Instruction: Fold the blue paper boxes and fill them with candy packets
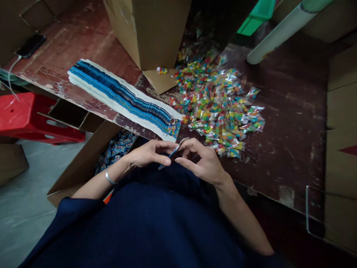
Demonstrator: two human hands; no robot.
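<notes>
Between my hands, in front of my body, is a thin blue printed packet [173, 152], seen nearly edge-on. My left hand [152, 153] pinches its lower side between thumb and fingers. The curled fingers of my right hand [202, 158] touch its upper end, with the thumb held apart from it. Just beyond lies a long fanned stack of blue printed packets [122, 96] with white edges. To its right is a heap of small clear bags of colourful candies [217, 108].
A tall cardboard box [161, 33] stands behind the candies. At lower left an open carton [75, 160] holds blue packets [118, 147]. A red stool [36, 117] is left, a phone [31, 45] upper left. A white pipe [275, 33] and a green basket [256, 16] are upper right.
</notes>
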